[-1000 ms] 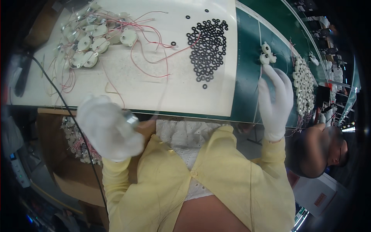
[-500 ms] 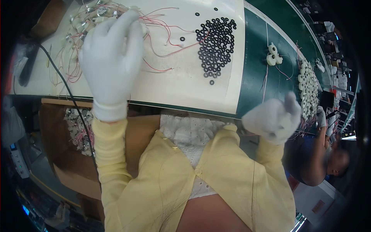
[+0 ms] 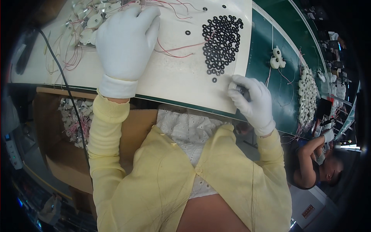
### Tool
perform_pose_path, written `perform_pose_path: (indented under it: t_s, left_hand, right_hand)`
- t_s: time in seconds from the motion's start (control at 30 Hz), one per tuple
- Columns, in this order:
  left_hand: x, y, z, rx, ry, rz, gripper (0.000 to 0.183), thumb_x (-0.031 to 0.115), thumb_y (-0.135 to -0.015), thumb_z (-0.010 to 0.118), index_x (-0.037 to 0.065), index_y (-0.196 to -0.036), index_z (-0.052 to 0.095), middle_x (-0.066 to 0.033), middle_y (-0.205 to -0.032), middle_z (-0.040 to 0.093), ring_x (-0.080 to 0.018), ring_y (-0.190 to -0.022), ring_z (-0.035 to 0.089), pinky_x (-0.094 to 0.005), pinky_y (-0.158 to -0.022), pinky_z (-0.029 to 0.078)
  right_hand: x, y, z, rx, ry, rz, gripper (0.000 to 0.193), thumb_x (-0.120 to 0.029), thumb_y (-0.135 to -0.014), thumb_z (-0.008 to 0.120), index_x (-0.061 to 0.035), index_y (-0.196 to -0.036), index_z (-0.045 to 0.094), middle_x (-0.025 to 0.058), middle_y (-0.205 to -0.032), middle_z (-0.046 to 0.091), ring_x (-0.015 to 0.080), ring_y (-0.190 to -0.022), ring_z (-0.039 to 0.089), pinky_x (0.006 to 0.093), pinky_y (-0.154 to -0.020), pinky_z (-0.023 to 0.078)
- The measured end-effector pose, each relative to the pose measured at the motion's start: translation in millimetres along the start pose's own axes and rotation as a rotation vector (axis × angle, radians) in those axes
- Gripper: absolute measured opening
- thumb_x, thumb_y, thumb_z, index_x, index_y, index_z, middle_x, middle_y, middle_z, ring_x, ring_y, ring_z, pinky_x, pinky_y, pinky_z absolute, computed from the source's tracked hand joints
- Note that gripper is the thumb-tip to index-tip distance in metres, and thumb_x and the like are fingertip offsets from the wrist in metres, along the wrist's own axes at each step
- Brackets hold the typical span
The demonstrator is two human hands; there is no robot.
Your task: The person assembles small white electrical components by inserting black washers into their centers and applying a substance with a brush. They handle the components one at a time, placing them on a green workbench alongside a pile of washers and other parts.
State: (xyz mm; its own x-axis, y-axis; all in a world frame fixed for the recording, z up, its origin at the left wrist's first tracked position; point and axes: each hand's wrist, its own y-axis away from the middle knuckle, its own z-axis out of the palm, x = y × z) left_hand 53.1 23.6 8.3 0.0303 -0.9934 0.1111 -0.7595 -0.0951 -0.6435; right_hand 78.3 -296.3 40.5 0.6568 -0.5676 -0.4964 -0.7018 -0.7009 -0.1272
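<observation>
My left hand (image 3: 125, 44), in a white glove, reaches over the near side of a pile of round white-and-metal parts with thin red and white wires (image 3: 92, 21). Its fingers bend downward and look closed; their tips and whatever they grip are hidden. Above the table's front edge my right hand (image 3: 255, 102), also gloved, curls thumb and fingers around a small round grey metallic part (image 3: 243, 91). Just beyond it lies a spread of black rings (image 3: 222, 46) on the white sheet (image 3: 181, 85), with a few rings lying apart.
On the green tabletop (image 3: 259, 50) at right sit a small group of white round parts (image 3: 277, 60) and a dense cluster of them (image 3: 307, 94). A cardboard box (image 3: 62, 154) of wired parts stands below left. A black cable (image 3: 67, 87) crosses it. Another person (image 3: 313, 162) works far right.
My right hand has swung left from the green tabletop to the sheet's corner, and a round metallic part now shows in it. My left hand has shifted right, its fingers bent further down.
</observation>
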Motion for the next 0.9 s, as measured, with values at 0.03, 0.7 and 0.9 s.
perform_pose_path:
  t_s: [0.03,0.7,0.9]
  left_hand:
    - [0,1,-1,0.01,0.022,0.018,0.015,0.015,-0.087,0.069,0.016,-0.102,0.072,-0.0016,-0.089,0.069,-0.0263,-0.077,0.066,-0.0376,-0.065,0.052]
    - [15,52,-33,-0.042,0.155,-0.111,0.03,0.014,-0.081,0.075,0.015,-0.11,0.074,-0.0016,-0.074,0.059,-0.0236,-0.066,0.054,-0.0375,-0.061,0.045]
    - [9,59,-27,0.051,0.167,-0.08,0.023,0.015,-0.076,0.076,0.017,-0.099,0.073,-0.0013,-0.069,0.053,-0.0223,-0.062,0.053,-0.0361,-0.053,0.041]
  right_hand:
    - [-2,-3,5,0.006,-0.15,0.072,0.036,-0.024,-0.082,0.08,-0.0082,-0.112,0.069,0.0053,-0.081,0.066,0.0228,-0.066,0.062,0.0339,-0.065,0.047]
    - [-19,-9,3,-0.035,-0.6,0.464,0.029,-0.013,-0.104,0.057,0.0038,-0.127,0.059,0.0027,-0.102,0.072,0.0042,-0.083,0.061,0.0192,-0.072,0.048]
    - [-30,-15,16,0.001,-0.602,0.491,0.029,-0.015,-0.099,0.066,0.0037,-0.121,0.062,0.0012,-0.094,0.072,0.002,-0.078,0.059,0.0177,-0.069,0.048]
